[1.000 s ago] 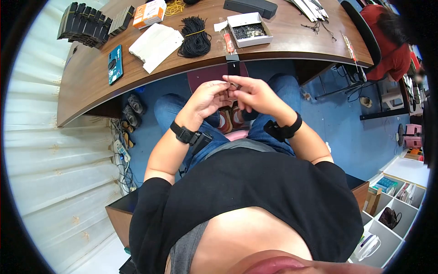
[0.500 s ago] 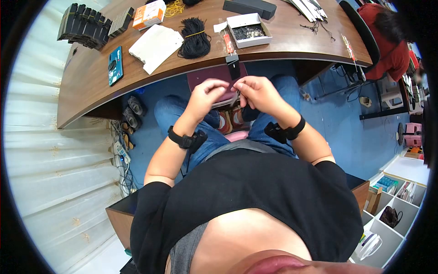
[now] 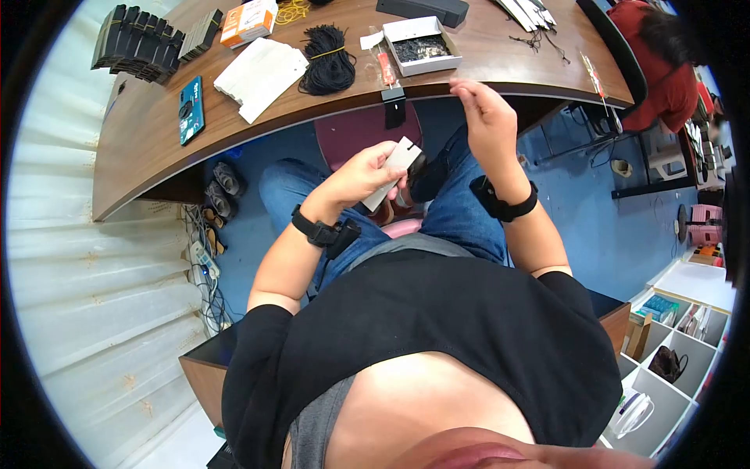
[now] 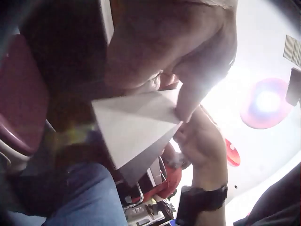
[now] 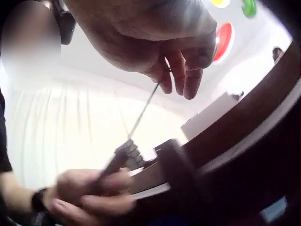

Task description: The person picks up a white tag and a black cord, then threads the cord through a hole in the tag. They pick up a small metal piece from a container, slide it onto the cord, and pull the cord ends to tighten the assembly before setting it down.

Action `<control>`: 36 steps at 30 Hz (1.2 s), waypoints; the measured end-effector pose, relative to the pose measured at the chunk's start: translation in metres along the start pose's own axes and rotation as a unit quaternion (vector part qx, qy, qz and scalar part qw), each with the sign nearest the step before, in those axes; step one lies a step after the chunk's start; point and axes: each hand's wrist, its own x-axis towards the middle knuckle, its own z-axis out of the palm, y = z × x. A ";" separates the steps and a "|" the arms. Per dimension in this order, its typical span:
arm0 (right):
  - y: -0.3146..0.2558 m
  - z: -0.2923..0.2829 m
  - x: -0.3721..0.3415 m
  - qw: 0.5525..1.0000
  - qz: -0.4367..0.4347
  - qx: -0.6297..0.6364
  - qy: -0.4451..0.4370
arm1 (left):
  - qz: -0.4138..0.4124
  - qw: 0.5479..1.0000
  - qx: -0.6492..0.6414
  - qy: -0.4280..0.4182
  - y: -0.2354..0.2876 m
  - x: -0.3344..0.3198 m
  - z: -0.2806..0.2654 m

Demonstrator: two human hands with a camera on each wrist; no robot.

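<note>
My left hand point(image 3: 366, 177) pinches a pale grey card tag point(image 3: 400, 159) between thumb and fingers, over my lap. The left wrist view shows the tag's point(image 4: 134, 122) white face and a darker layer beneath it. Raised to the right, close to the desk edge, my right hand point(image 3: 492, 119) holds the end of a thin dark cord point(image 5: 144, 112) between its fingertips. In the right wrist view the cord runs taut and straight down to the tag's end, just above my left hand point(image 5: 89, 193).
On the desk point(image 3: 500, 59) lie a bundle of black cords point(image 3: 326, 66), white card sheets point(image 3: 258, 78) and a white box point(image 3: 426, 66) of small black pieces. A black strip point(image 3: 394, 109) hangs at the desk's front edge. A person in red point(image 3: 656, 70) sits at right.
The hands were close together above the lap; now my right hand has moved up and right, drawing the cord out. The tag in my left hand has come into plain view.
</note>
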 end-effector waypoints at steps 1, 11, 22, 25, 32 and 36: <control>0.007 -0.002 -0.003 0.989 0.092 0.107 -0.042 | 0.000 1.000 0.020 0.005 0.005 -0.001 0.001; 0.016 -0.006 -0.027 0.895 0.192 0.348 -0.204 | 0.129 0.860 0.489 0.059 0.013 -0.014 0.030; 0.020 -0.052 0.020 0.942 0.170 0.130 -0.259 | 0.285 0.768 0.499 0.283 0.054 -0.030 -0.002; 0.077 -0.078 0.088 0.946 0.307 0.080 -0.073 | 0.257 0.660 0.563 0.425 0.065 -0.043 -0.044; 0.088 -0.042 0.073 0.979 -0.018 -0.162 0.121 | 0.128 0.457 0.693 0.543 0.059 -0.053 -0.115; 0.036 0.000 0.003 0.990 -0.054 -0.124 0.038 | 0.166 0.451 0.677 0.557 0.055 -0.053 -0.126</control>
